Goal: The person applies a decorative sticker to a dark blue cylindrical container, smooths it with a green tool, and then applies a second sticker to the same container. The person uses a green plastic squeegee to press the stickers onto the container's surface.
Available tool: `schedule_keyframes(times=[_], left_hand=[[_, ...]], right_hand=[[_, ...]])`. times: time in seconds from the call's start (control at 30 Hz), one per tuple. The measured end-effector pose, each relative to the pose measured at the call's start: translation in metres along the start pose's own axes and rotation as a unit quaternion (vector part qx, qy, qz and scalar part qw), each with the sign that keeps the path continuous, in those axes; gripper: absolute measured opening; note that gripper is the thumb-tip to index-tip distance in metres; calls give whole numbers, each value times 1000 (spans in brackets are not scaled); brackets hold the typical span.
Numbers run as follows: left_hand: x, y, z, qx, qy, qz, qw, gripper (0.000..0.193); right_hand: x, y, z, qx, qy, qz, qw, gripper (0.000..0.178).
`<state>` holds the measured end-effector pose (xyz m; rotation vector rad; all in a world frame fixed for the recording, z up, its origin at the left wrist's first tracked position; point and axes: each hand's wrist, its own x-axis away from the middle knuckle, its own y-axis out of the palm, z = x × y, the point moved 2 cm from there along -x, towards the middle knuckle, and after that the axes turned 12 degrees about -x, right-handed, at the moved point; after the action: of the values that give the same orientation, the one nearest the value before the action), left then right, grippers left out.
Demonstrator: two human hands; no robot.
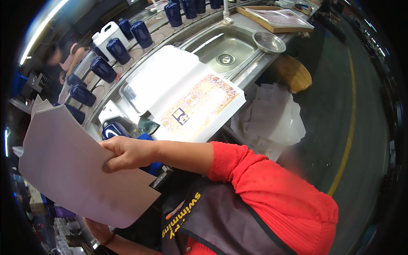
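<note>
My right hand point(126, 154) reaches across from the right in a red sleeve, gripping large pale paper sheets point(80, 161) by their right edge. Its thumb lies on the front face, and the other fingers are partly out of sight. Extra edges at the upper left corner show more than one sheet. My left hand point(98, 230) is at the sheets' lower edge, its fingers hidden behind the paper. Beyond my right hand, a sheet printed with orange flowers point(199, 106) lies on a white surface. A dark blue bottle point(114, 129) lies close to my right hand.
Glossy blue bottles point(103, 70) stand on a curved conveyor point(138, 53) with a white jug point(111, 36). A steel sink point(204, 46), metal bowl point(269, 42) and wooden tray point(278, 29) line the counter. Discarded-looking white sheets point(272, 114) pile below. Another person point(72, 59) is across the conveyor.
</note>
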<state>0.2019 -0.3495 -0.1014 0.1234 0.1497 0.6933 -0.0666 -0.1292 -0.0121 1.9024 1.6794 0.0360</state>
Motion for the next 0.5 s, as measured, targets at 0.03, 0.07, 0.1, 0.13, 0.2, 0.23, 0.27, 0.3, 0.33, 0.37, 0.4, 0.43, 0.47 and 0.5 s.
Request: schedule_keyframes(times=[0.03,0.07,0.1,0.13,0.2,0.23,0.27,0.3,0.33,0.37,0.4,0.43,0.47,0.5], left_hand=[[-21,-14,3,-37,7,-29,999,63],[-34,-21,9,-91,25,-46,994,63],[-46,-23,19,-64,15,-58,996,63],[-62,-8,17,-44,15,-67,997,65],[-84,37,24,-11,2,-94,995,61],[-94,64,32,-44,15,-114,992,60],[-103,88,39,-73,14,-124,990,59],[-92,115,57,-97,12,-129,987,59],[-105,136,59,-119,4,-141,983,59],[-114,159,64,-132,-1,-160,978,59],[-125,183,68,-135,2,-183,974,59],[-137,205,69,-157,-14,-200,967,60],[-147,224,69,-169,-23,-222,960,61],[-158,238,67,-176,-25,-246,953,62]], right_hand=[[-13,5,1,4,-12,3,1000,49],[-20,4,-6,-26,-45,0,999,48],[-24,5,-8,-19,-50,24,998,48],[-22,-4,-14,-5,-43,56,998,48],[1,-29,-35,101,5,112,989,50],[18,-41,-47,98,-9,82,992,53],[34,-54,-52,65,4,106,992,51],[58,-55,-64,28,8,116,993,49],[67,-68,-65,47,20,186,981,46],[77,-74,-73,58,18,238,969,43],[85,-79,-83,51,-10,261,964,40],[93,-84,-92,65,2,307,950,37],[100,-89,-103,61,-11,323,944,34],[105,-97,-111,53,-6,359,932,32]])
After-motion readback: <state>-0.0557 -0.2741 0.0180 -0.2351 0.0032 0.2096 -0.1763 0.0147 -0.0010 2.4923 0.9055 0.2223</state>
